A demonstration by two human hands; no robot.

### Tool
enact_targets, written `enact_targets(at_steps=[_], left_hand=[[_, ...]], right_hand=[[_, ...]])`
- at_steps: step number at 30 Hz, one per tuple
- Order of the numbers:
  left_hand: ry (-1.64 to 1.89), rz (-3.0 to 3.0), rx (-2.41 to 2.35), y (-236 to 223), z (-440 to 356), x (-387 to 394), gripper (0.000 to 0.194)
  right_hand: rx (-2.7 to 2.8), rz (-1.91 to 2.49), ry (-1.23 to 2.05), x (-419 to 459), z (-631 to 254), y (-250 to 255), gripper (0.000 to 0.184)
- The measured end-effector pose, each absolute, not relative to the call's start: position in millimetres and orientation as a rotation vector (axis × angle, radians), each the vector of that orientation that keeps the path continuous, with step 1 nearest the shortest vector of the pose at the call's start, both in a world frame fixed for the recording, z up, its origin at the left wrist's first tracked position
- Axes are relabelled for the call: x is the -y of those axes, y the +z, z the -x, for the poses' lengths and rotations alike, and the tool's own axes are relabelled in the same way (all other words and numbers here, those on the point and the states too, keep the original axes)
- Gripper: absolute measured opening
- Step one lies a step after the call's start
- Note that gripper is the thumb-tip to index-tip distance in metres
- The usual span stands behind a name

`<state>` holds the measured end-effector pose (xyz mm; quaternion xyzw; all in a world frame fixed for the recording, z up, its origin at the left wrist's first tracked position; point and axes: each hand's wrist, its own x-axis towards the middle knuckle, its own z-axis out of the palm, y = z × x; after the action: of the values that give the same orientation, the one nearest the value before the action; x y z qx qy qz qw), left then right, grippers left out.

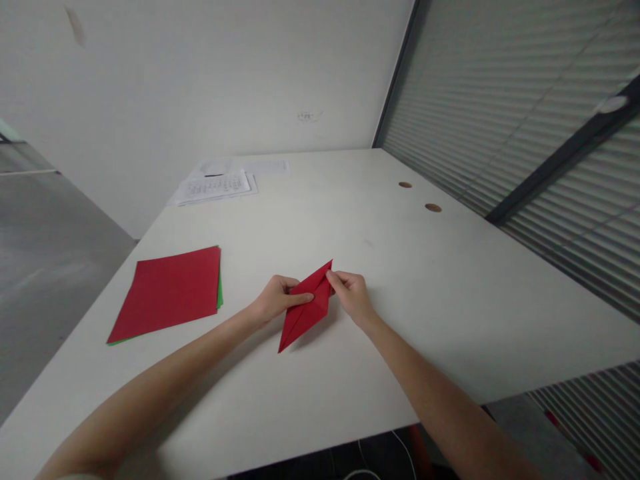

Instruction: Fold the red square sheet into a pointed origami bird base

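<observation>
A folded piece of red paper (307, 313), shaped like a long diamond with a crease down its middle, is held just over the white table (390, 267). My left hand (277, 298) grips its left side, with the thumb lying flat across the front and the fingers behind. Near the upper right tip, my right hand (351, 293) pinches the edge between thumb and fingers. The paper tilts, one point up to the right and the other down to the left. Its back side is hidden from me.
To the left lies a stack of red sheets (173, 290) with green edges showing beneath. Printed papers (215, 187) rest at the far left, with a dark pen-like object on them. Two round holes (433, 208) pierce the tabletop at right, beside window blinds (500, 120). Cables hang below the front edge.
</observation>
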<state>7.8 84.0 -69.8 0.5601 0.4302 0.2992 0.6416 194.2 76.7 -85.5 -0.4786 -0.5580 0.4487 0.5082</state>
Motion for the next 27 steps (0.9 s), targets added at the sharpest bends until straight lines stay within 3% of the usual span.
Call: enact_targets(at_steps=[7,27], left_hand=[[0.807,-1.27,-1.031,-70.2,-7.4,-86.0,0.04],[0.855,-1.118,-0.899,-71.8,-7.4,-86.5,0.045]], right_hand=[[1.673,1.198,1.126,-71.0,-195.3,-89.0,0.058],[1.571,1.214,1.107,-72.6,-198.6,-85.1,0.057]])
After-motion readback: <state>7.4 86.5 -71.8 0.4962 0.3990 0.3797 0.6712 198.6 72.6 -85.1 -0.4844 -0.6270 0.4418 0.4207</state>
